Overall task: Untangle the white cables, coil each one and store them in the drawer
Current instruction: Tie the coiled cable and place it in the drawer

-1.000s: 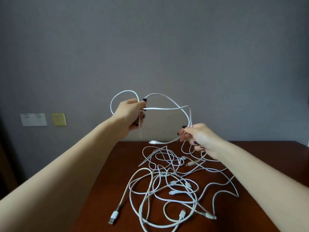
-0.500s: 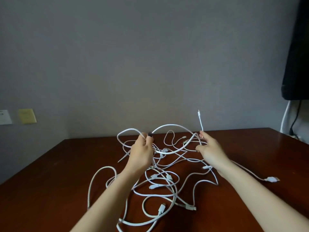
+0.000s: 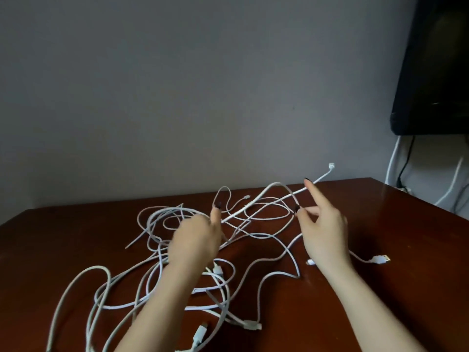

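The left hand [image 3: 195, 240] and right hand [image 3: 323, 232] have dropped low over the counter [image 3: 380, 224] — the lifted white cable [image 3: 319, 178] with them — and its plug [image 3: 331, 165] now leans rightward, no longer upright.

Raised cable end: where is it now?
Head view, right of centre: the cable end shows against the wall, above the table's far edge, beyond the right hand.

You are looking across a dark reddish-brown polished wooden table [image 3: 396, 237], which is running back to a plain grey painted wall [image 3: 177, 85]. At the upper right, a black flat screen [image 3: 436, 72] is filling the corner of your view, its lower edge sitting above the table's far right corner. Beneath it, a thin white cord [image 3: 390, 161] and a black cord [image 3: 406, 161] are hanging side by side, dropping behind the table's edge.
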`<move>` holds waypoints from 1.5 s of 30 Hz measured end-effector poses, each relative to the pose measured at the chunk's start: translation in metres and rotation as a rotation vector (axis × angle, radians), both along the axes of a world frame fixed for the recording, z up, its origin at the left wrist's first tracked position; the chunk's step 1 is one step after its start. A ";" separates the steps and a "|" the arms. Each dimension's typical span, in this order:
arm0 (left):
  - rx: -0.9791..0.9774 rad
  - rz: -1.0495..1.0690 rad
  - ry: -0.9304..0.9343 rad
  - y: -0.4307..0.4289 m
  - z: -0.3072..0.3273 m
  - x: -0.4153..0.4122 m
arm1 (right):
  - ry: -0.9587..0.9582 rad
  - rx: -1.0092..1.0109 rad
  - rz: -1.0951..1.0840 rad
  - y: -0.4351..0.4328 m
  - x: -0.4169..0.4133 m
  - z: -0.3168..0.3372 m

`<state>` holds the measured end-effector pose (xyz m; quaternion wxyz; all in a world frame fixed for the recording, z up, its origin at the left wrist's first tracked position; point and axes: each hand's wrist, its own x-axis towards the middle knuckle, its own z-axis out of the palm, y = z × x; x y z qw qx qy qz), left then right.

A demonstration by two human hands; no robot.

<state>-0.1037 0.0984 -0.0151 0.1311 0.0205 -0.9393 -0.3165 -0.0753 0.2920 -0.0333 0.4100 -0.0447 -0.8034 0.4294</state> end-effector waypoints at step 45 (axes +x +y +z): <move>1.582 -0.325 0.276 -0.029 0.001 0.058 | -0.078 0.303 0.572 -0.058 0.031 -0.009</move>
